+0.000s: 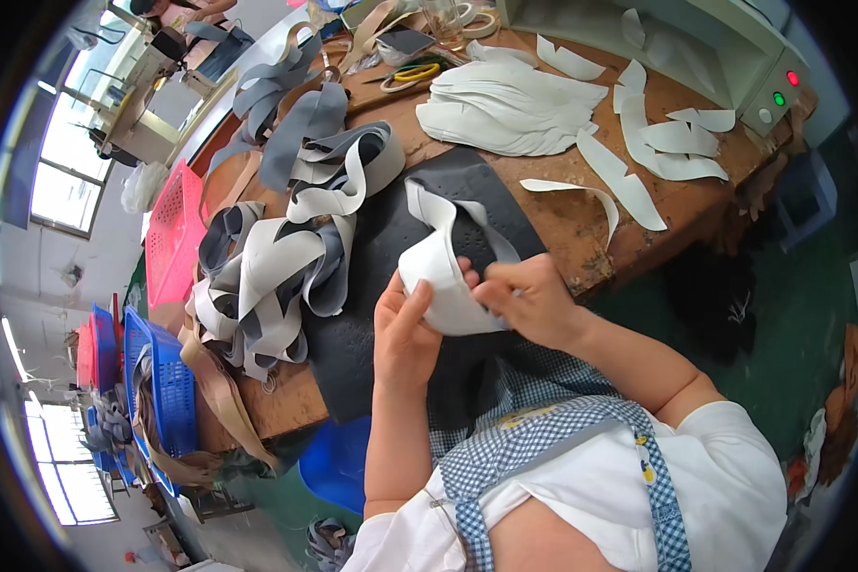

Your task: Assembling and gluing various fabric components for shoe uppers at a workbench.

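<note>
A curved white strip with a grey inner side (456, 303) is held up over the black mat (362, 353). My left hand (408, 329) is closed on its near left part, thumb on the white face and fingertips showing behind the edge. My right hand (536, 300) pinches at the strip's right end, its fingers slightly smeared by motion. The strip's other end curls upward and away over the mat. Beside it on the left lies a tangled heap of grey-and-white strips (286, 257).
White cut pieces (515, 105) lie fanned on the wooden table (567, 224), with loose ones (629, 181) to the right. Yellow-handled scissors (412, 74) rest at the back. A machine with red and green lights (777, 95) stands far right; pink (173, 234) and blue baskets (167, 381) stand left.
</note>
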`<state>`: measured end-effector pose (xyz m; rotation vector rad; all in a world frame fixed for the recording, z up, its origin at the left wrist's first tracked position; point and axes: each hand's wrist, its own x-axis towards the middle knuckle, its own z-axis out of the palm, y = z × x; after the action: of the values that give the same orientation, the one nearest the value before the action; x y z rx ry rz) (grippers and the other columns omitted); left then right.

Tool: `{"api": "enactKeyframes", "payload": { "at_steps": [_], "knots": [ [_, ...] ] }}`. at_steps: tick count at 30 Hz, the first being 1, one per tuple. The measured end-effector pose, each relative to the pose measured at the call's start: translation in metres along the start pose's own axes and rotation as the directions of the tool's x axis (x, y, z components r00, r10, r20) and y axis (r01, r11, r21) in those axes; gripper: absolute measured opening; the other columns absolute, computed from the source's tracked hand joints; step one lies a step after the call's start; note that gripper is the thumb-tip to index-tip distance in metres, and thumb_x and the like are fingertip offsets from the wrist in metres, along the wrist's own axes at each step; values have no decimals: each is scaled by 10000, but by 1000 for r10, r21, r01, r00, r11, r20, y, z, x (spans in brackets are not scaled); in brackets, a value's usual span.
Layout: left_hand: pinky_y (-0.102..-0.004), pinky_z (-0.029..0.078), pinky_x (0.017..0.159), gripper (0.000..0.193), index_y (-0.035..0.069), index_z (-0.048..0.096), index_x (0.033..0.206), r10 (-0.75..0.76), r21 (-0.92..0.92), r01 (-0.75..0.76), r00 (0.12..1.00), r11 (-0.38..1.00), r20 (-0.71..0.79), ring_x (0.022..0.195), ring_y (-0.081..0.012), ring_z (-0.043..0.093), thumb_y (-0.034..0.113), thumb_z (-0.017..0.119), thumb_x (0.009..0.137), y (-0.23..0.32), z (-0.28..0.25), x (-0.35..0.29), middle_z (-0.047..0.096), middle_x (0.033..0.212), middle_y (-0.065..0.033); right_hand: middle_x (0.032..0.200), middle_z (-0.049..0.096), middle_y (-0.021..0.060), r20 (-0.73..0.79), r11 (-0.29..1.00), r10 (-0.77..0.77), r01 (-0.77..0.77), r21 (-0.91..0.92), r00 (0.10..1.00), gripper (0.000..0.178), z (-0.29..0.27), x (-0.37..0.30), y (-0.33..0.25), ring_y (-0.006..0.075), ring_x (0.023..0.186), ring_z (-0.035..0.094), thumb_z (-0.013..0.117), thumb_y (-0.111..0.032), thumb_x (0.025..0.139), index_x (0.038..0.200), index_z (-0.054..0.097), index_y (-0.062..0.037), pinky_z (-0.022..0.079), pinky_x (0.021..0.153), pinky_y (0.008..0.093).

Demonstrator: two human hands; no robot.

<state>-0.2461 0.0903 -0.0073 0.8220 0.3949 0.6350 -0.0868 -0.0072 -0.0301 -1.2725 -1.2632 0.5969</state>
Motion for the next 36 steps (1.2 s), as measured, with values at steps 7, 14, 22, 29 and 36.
{"api": "enactKeyframes", "payload": {
  "at_steps": [7, 14, 22, 29, 36],
  "knots": [
    [-317, 520, 883, 349, -49, 541, 1200, -5, 402, -21, 998, 916, 62, 989, -169, 655, 50, 677, 894, 0, 5, -16, 665, 1099, -122, 770, 655, 19, 68, 799, 382, -367, 476, 922, 208, -3, 18, -30, 58, 707, 607, 660, -197, 947, 926, 664, 10, 482, 607, 222],
    [-243, 506, 815, 250, -52, 592, 1112, 25, 425, -29, 1000, 905, 16, 908, -94, 629, 20, 689, 892, -7, 10, -16, 671, 1005, -62, 831, 679, 33, -32, 645, 430, -282, 710, 902, 165, -2, 25, -8, 64, 720, 622, 645, -172, 940, 934, 664, -9, 509, 673, 223],
    [-247, 507, 822, 251, -48, 606, 1109, 30, 464, -19, 999, 886, -18, 875, -99, 641, 18, 698, 885, -11, 10, -17, 684, 985, -58, 757, 634, 7, 2, 632, 466, -335, 699, 885, 356, 11, 46, 10, 71, 611, 564, 531, -329, 1005, 851, 648, -29, 456, 559, 231],
    [-319, 496, 932, 364, -40, 519, 1247, 51, 90, -35, 983, 995, -175, 1032, -178, 652, 54, 654, 922, -3, 0, -12, 671, 1110, -116, 694, 563, -15, 148, 843, 313, -346, 411, 938, 378, 2, 24, -3, 46, 621, 509, 560, -374, 1000, 817, 591, -45, 416, 559, 230],
    [-345, 534, 905, 461, -71, 472, 1271, 4, 147, 9, 996, 989, -93, 1014, -234, 673, 111, 668, 895, 1, 4, -13, 656, 1127, -186, 695, 563, 2, 34, 975, 221, -221, -9, 975, 270, -24, 12, -26, 46, 637, 496, 615, -190, 972, 778, 581, -4, 397, 565, 221]
  ]
}}
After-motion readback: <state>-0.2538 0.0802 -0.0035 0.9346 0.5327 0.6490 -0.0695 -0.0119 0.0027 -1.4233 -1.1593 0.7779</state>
